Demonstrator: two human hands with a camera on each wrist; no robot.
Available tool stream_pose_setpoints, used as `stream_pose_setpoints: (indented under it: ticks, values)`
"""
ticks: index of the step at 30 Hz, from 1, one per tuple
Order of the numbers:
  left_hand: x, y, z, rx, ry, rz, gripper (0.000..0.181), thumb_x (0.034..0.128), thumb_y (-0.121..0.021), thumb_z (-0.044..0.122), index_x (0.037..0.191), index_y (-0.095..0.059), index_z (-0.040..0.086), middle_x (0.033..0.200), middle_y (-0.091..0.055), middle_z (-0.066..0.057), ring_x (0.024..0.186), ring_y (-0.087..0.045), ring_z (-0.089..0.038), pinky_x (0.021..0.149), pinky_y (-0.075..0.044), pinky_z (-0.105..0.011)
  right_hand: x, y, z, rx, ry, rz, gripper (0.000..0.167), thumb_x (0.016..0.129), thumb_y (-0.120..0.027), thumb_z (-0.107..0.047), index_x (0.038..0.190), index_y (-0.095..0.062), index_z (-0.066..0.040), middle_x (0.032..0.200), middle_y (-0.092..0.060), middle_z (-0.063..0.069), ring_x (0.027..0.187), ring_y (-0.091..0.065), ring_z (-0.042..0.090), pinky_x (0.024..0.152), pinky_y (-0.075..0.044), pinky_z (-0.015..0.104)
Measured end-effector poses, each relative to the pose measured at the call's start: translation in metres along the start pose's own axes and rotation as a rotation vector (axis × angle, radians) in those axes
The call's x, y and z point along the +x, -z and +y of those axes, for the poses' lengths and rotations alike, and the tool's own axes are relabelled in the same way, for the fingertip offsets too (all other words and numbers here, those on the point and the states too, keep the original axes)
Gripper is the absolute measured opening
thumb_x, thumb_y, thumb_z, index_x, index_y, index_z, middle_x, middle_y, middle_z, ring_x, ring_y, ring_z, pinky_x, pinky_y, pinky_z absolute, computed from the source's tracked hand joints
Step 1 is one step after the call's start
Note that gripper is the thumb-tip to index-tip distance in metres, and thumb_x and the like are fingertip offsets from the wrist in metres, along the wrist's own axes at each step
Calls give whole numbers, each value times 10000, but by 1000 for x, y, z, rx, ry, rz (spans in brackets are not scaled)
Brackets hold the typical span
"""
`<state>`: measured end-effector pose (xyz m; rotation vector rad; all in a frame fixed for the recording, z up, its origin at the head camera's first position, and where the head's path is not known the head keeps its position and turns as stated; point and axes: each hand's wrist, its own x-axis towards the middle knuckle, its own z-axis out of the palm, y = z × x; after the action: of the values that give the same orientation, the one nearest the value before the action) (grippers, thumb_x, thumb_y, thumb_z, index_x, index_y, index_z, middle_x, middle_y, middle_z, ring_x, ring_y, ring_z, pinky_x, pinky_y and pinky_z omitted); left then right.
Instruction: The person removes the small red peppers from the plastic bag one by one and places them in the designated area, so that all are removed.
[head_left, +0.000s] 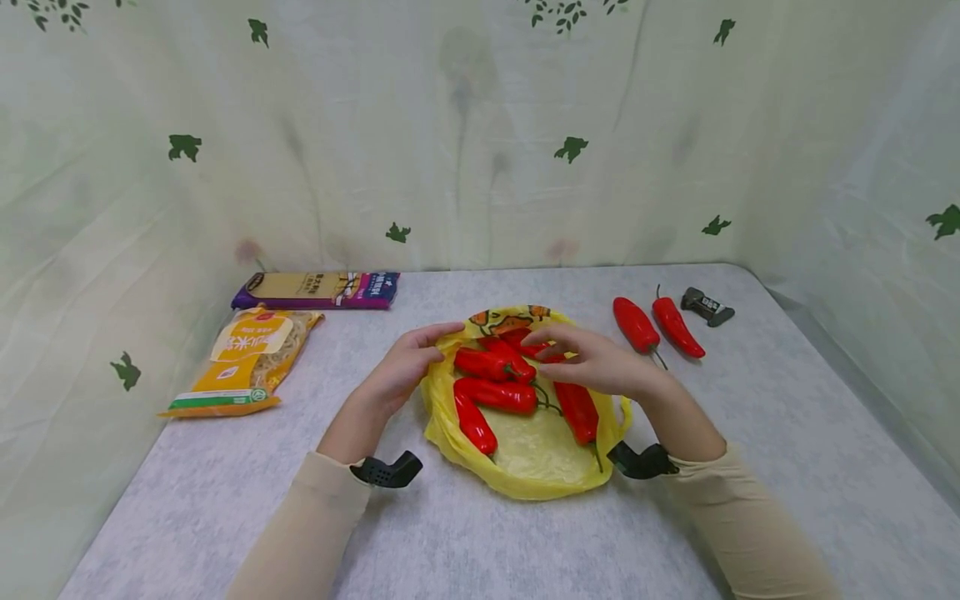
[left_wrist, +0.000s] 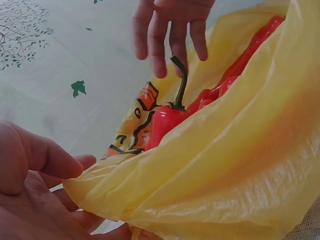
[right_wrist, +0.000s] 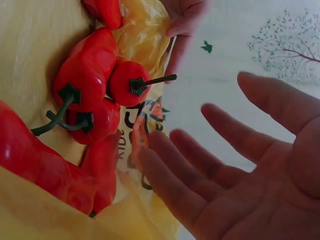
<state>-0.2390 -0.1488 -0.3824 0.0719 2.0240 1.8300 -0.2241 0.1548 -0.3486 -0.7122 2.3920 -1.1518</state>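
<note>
A yellow plastic bag lies wide open on the table with several glossy red chili peppers inside. At its left rim, my left hand pinches the plastic between thumb and fingers, as the left wrist view shows on the bag's edge. Over the bag's right side hovers my right hand, fingers apart and holding nothing. In the right wrist view its spread fingers are beside the peppers, which have green stems. Part of the peppers at the back right is hidden under the right hand.
Two more red peppers lie on the table to the right, beside a small black packet. On the left are an orange-yellow food packet and a long purple and gold packet. A patterned curtain stands behind the table.
</note>
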Motion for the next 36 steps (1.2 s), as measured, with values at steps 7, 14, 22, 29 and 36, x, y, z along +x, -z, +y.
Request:
stream_pose_setpoints:
  ticks: [7, 14, 22, 29, 36]
  values:
    - [0, 0, 0, 1, 4, -1, 520, 986, -397, 7, 1476, -495, 152, 1608, -373, -38, 1488, -339, -258, 1223, -317, -444, 2, -5, 1, -1, 42, -154, 447, 962, -641, -217, 1388, -550, -115, 1409, -568, 102, 1286, -553, 300, 1009, -544, 407]
    - [1, 0, -1, 9, 5, 0, 516, 988, -401, 14, 1472, -500, 164, 1605, -375, -29, 1482, -351, -250, 1215, -333, -435, 4, -11, 0, -40, 68, -199, 440, 969, -636, -235, 1393, -564, -139, 1396, -591, 74, 1282, -550, 282, 1049, -511, 428]
    - [2, 0, -2, 19, 3, 7, 511, 983, -417, 12, 1460, -514, 168, 1592, -394, -19, 1473, -366, -237, 1203, -352, -421, 4, -17, 2, -78, 67, -276, 509, 958, -654, -270, 1449, -523, -237, 1488, -503, -34, 1385, -427, 216, 1138, -413, 487]
    - [2, 0, -2, 22, -7, -2, 521, 984, -408, 3, 1471, -499, 162, 1599, -384, -26, 1478, -357, -245, 1209, -340, -430, 8, -23, 7, -112, 112, -313, 509, 964, -645, -288, 1454, -513, -254, 1488, -494, -35, 1333, -436, 214, 1110, -410, 483]
    - [1, 2, -4, 21, -21, -11, 516, 987, -405, 0, 1469, -500, 157, 1593, -394, -33, 1475, -362, -248, 1211, -338, -430, 12, -29, 12, -83, 118, -340, 491, 967, -642, -251, 1445, -527, -235, 1480, -511, -34, 1327, -474, 210, 1075, -470, 450]
